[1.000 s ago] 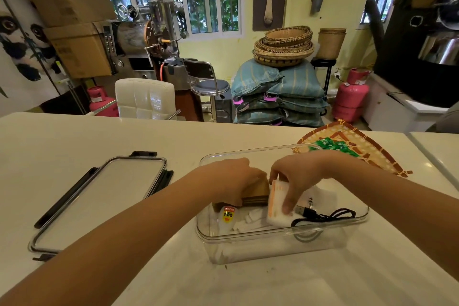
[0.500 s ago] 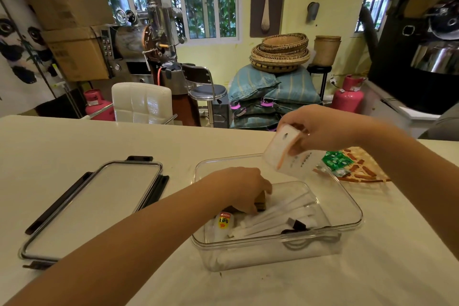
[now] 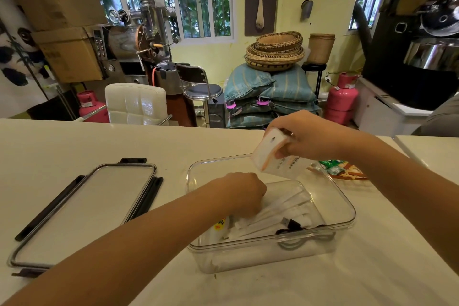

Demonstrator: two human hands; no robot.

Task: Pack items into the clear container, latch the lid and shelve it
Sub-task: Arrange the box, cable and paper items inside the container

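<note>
Head view showed the clear container (image 3: 344, 208) sitting open on the white counter (image 3: 74, 146), its lid (image 3: 84, 211) lying flat to the left. The left hand (image 3: 242, 192) reached inside among white packets (image 3: 270, 216) and a black cable (image 3: 293, 225), fingers curled; whether they gripped anything could not be told. The right hand (image 3: 308, 135) was clamped on a white box (image 3: 269, 154), tilted above the container's far rim.
</note>
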